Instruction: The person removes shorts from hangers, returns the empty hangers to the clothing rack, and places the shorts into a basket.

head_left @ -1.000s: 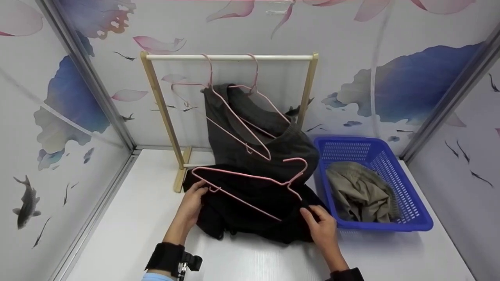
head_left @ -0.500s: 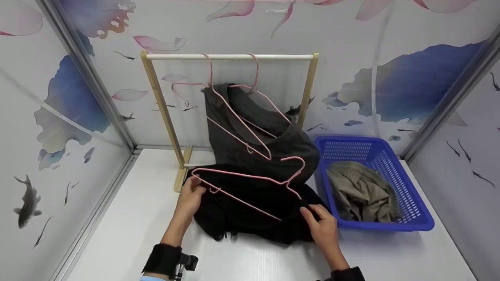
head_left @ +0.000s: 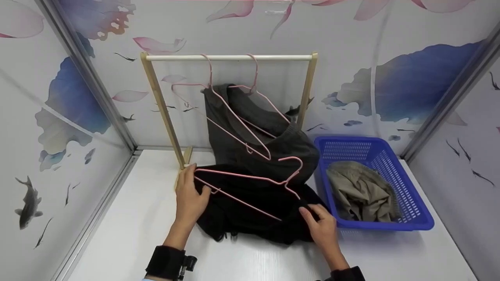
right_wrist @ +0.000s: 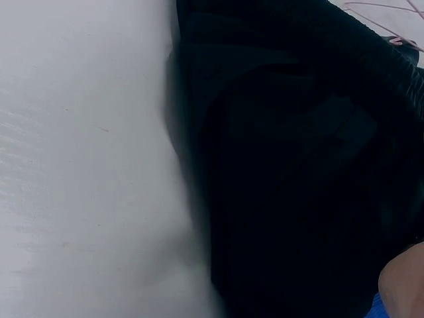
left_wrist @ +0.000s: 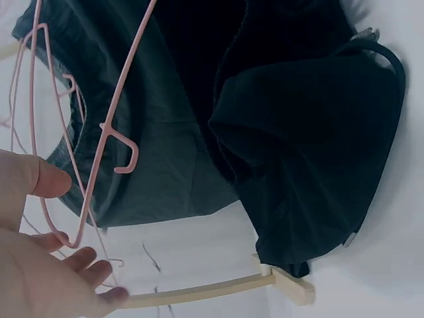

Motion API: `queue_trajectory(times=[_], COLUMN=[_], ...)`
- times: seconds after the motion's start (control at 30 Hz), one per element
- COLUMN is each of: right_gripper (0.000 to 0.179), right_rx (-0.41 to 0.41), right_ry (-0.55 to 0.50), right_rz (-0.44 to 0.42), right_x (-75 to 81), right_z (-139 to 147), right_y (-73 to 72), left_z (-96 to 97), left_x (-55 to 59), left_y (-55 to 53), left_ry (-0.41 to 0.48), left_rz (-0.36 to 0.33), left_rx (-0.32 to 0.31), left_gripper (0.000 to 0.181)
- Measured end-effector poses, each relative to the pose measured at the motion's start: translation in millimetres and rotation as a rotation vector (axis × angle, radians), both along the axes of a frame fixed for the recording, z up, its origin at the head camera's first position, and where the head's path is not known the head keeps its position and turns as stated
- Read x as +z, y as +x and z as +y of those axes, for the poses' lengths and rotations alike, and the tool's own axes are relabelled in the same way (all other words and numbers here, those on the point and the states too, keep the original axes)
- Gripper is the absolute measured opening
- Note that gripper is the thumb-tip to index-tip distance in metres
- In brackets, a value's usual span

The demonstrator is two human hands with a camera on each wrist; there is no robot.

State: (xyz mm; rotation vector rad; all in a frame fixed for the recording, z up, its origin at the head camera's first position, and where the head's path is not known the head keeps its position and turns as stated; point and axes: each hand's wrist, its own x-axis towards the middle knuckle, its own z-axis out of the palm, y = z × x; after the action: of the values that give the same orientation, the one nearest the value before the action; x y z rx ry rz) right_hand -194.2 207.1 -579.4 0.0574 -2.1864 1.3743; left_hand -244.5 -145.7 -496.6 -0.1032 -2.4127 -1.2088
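A pink clothes hanger (head_left: 238, 174) lies over a black garment (head_left: 258, 230), its hook toward the upper right. The hanger's right end runs into the garment's opening and is hidden there. My right hand (head_left: 323, 228) pinches the garment's edge around that end. At the hanger's left end is my left hand (head_left: 191, 199); in the left wrist view its fingers (left_wrist: 83, 258) are spread around the bend, with the thumb apart. A drawstring cord (left_wrist: 397, 73) loops out of the black cloth. The right wrist view shows mostly dark cloth (right_wrist: 298, 185).
Behind stands a clothes rack (head_left: 230, 57) with a white bar and wooden legs. Two pink hangers hang from it, with a dark grey garment (head_left: 226, 136) on them. At right, a blue basket (head_left: 424, 224) holds an olive garment (head_left: 361, 191). Walls close in the white table (head_left: 250, 265).
My left hand has shifted up along the hanger's left end, and its fingers now extend past the bend. The hanger's hook has moved slightly left. My right hand has kept its place.
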Motion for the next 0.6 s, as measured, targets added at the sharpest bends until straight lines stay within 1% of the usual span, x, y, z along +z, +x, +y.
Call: queue_trajectory(times=[0.1, 0.2, 0.3, 0.4, 0.6], right_gripper=[0.006, 0.006, 0.006, 0.006, 0.007], right_rx=[0.005, 0.009, 0.017, 0.029, 0.022], right_ry=[0.001, 0.008, 0.019, 0.026, 0.059], right_rz=[0.001, 0.003, 0.012, 0.029, 0.067], right_x=[0.1, 0.2, 0.4, 0.2, -0.4], right_z=[-1, -1, -1, -1, -3], right_y=[0.4, 0.8, 1.0, 1.0, 0.8], left_z=[4.8, 8.9, 12.3, 15.3, 21.7], left_x=[0.2, 0.4, 0.2, -0.1, 0.4], left_y=[1.2, 1.5, 0.4, -0.8, -1.1], left_ry=[-0.119, -0.234, -0.320, -0.369, -0.405], left_rz=[0.085, 0.167, 0.234, 0.277, 0.308], left_rx=[0.009, 0.005, -0.003, -0.015, -0.053], left_gripper=[0.066, 0.063, 0.061, 0.055, 0.045])
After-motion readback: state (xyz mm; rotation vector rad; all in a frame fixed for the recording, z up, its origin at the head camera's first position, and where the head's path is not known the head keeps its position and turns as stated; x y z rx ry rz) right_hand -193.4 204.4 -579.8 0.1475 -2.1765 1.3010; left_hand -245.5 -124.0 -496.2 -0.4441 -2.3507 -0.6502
